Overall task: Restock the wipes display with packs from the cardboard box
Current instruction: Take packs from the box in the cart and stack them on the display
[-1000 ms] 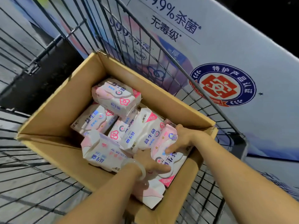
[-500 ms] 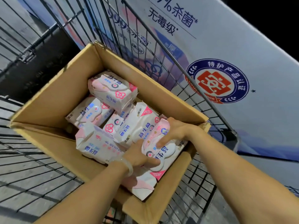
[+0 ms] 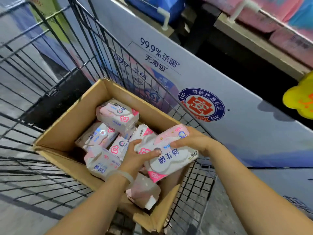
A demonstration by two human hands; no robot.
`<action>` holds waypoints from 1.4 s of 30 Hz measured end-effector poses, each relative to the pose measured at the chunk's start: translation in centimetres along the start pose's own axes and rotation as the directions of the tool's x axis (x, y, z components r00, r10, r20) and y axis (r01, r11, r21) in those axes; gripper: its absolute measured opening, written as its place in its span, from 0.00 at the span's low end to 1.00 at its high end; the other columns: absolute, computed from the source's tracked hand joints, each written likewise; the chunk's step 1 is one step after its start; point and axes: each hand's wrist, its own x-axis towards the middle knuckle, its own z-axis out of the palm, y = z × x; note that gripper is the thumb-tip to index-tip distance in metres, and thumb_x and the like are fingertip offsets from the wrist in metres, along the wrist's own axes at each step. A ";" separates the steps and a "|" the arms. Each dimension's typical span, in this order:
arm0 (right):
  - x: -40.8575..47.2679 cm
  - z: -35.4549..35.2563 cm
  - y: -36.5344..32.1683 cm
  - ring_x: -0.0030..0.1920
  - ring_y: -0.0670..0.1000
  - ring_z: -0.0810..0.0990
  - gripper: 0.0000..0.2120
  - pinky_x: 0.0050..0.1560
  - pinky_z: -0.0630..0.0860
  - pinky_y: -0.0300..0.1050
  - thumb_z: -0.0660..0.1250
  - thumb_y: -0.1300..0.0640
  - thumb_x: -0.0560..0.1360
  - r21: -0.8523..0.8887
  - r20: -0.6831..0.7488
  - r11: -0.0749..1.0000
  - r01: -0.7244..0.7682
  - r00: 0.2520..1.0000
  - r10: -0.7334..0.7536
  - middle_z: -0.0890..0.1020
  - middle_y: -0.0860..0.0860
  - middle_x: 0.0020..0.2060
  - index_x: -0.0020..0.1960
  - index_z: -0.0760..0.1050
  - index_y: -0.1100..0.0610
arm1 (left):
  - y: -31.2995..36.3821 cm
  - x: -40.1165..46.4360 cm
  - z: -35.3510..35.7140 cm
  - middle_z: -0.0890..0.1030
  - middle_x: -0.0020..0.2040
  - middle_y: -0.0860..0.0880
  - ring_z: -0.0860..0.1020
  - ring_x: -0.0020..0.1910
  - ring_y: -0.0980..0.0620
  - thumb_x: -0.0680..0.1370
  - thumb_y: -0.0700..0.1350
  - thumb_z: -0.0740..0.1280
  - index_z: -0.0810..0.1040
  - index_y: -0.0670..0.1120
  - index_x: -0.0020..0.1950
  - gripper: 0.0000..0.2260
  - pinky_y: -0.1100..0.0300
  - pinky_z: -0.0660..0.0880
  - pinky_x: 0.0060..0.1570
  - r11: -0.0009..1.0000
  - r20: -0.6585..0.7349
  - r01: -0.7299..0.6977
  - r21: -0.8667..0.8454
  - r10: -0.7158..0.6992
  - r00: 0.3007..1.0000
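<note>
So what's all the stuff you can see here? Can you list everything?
Cardboard box: one, brown, open, sitting in the wire cart.
Wire cart: one, black, around the box.
Held pack: one, pink and white, gripped above the box's right side.
Loose packs: at least five, pink and white, inside the box.
Display panel: one, pale blue with a red and blue badge, behind the cart.
Yellow tag: one, right edge.
Bracelet: one, pale, left wrist.
Left hand: grips the pack's near-left end.
Right hand: grips its far-right end.
</note>
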 end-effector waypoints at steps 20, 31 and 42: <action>-36.8 -11.4 17.5 0.49 0.54 0.84 0.26 0.58 0.79 0.51 0.79 0.51 0.64 0.257 -0.581 0.834 0.489 0.768 -0.271 0.85 0.55 0.51 0.58 0.78 0.57 | -2.2 -24.0 28.4 0.84 0.50 0.39 0.83 0.49 0.40 0.53 0.43 0.79 0.81 0.38 0.54 0.30 0.47 0.80 0.50 0.724 0.688 -0.613 0.317 0.269 0.674; -62.8 -18.1 39.4 0.54 0.50 0.84 0.15 0.56 0.79 0.44 0.74 0.60 0.71 0.199 -0.887 0.753 0.627 0.442 -0.134 0.85 0.50 0.53 0.57 0.79 0.53 | -19.6 -38.6 53.3 0.86 0.45 0.44 0.85 0.43 0.47 0.61 0.31 0.78 0.80 0.42 0.52 0.22 0.57 0.81 0.39 0.635 0.928 -0.729 0.254 0.052 0.368; -67.8 -32.5 51.5 0.51 0.52 0.85 0.15 0.54 0.81 0.45 0.71 0.64 0.73 0.157 -0.955 0.664 0.731 0.284 -0.086 0.85 0.53 0.52 0.58 0.78 0.55 | -26.6 -39.8 73.0 0.86 0.44 0.46 0.85 0.45 0.45 0.59 0.35 0.81 0.81 0.46 0.47 0.20 0.48 0.81 0.47 0.520 0.973 -0.835 0.182 0.028 0.229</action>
